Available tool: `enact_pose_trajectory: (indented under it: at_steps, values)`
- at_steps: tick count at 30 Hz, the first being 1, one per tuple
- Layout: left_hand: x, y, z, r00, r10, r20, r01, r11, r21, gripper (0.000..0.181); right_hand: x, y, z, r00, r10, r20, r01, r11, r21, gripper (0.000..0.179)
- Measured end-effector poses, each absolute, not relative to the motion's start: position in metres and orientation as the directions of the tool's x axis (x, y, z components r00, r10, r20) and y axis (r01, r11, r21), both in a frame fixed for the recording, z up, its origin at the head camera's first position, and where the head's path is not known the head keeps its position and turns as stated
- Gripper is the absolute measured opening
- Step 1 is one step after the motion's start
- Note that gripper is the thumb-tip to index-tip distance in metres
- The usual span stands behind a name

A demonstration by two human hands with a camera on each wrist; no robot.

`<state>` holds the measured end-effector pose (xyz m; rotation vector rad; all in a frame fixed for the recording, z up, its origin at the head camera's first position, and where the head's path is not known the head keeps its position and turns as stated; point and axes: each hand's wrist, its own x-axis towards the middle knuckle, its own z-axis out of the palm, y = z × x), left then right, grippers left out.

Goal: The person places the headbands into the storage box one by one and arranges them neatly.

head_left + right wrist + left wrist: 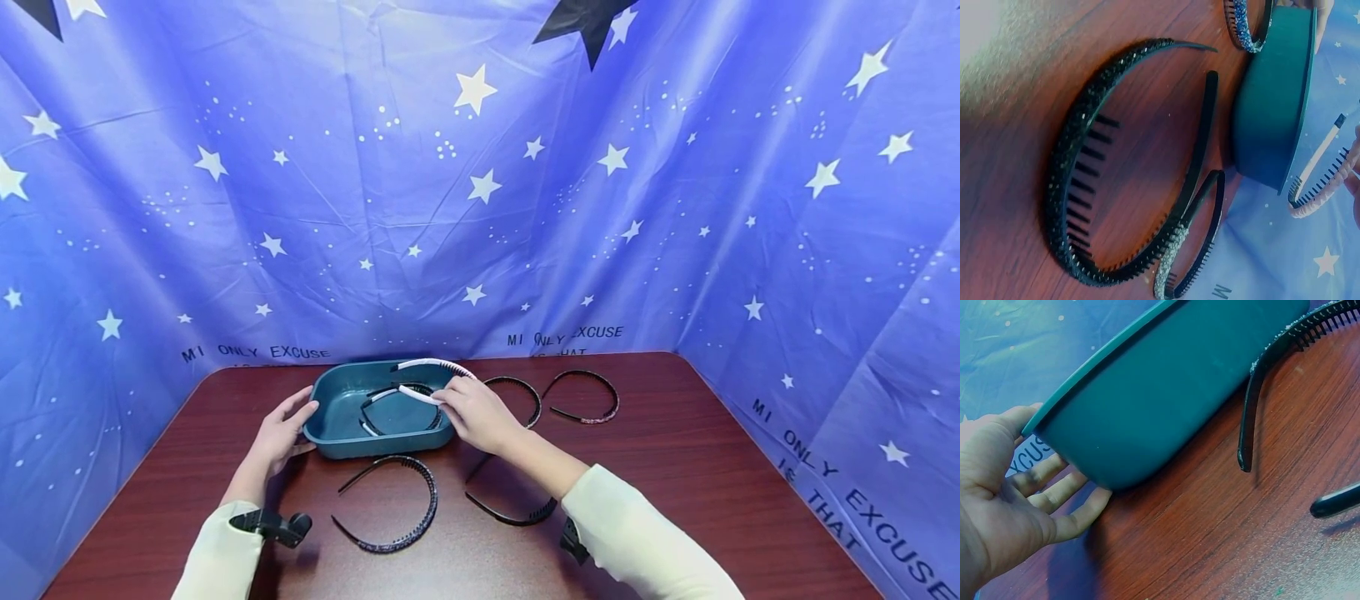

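Observation:
A white headband (431, 361) with comb teeth is pinched in my right hand (480, 412), over the right end of a teal plastic basin (375, 448); it looks pale pink in the right wrist view. Inside the basin lie a black headband (363, 408) and a white-ended piece (369, 427), partly overlapping. My left hand (281, 433) holds the basin's left end. In the left wrist view, one digit lies on the rim while other fingers (1069, 490) bear against the lower wall. The right wrist view catches only the edge of the right hand's fingers (1354, 178).
A glittery dark-blue headband (431, 492) lies in front of the basin. Under the right forearm is a black glitter headband (517, 522). Farther back are a silvery black headband (538, 404) and a reddish-trimmed one (615, 404). A starry blue curtain (375, 208) surrounds the wooden table (690, 500).

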<state>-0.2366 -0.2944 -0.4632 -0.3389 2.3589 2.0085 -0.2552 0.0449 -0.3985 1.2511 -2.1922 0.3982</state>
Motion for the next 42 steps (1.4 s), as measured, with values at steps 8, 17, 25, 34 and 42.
enact_pose_trajectory:
  at_steps: [8,17,25,34,42]
  values:
    - [-0.237,-0.295,-0.463,-0.977,-0.142,-0.160,-0.180,0.141,0.974,0.063,-0.253,0.036,-0.401,-0.387,-0.692,0.610,-0.858,0.512,0.037,0.015]
    - [-0.236,-0.295,-0.465,-0.978,-0.140,-0.156,-0.174,0.132,0.976,0.064,-0.251,0.029,-0.405,-0.393,-0.701,0.595,-0.854,0.519,0.047,0.015]
    - [-0.236,-0.295,-0.464,-0.976,-0.144,-0.161,-0.181,0.140,0.973,0.064,-0.252,0.022,-0.410,-0.391,-0.707,0.589,-0.853,0.519,0.058,0.014]
    - [-0.235,-0.294,-0.462,-0.975,-0.145,-0.166,-0.186,0.137,0.973,0.065,-0.251,0.012,-0.412,-0.377,-0.724,0.578,-0.857,0.509,0.078,0.013]
    - [-0.236,-0.294,-0.463,-0.975,-0.147,-0.168,-0.189,0.141,0.972,0.062,-0.246,0.004,-0.413,-0.402,-0.738,0.542,-0.846,0.526,0.088,0.014]
